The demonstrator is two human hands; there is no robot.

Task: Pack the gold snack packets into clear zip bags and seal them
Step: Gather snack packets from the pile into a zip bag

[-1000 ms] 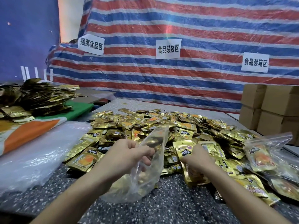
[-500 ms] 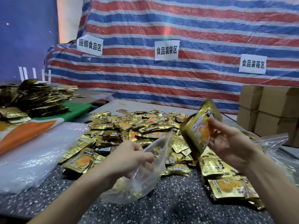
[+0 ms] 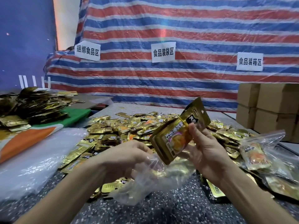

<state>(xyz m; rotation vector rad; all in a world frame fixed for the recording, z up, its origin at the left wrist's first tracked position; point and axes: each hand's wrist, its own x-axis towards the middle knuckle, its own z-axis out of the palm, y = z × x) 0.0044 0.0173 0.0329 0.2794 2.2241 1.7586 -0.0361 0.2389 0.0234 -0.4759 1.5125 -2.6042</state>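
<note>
Gripping a stack of gold snack packets (image 3: 174,139) at frame centre, the right hand (image 3: 204,148) tilts it over the clear zip bag (image 3: 145,183) whose mouth the left hand (image 3: 127,156) pinches just above the tabletop (image 3: 169,207).

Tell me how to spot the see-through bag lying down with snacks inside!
Find the stack of cardboard boxes on the right. In front of them, at the right edge of the gold packet pile, lies a clear bag with packets inside. The other clear bag is gripped by the left hand.
</note>
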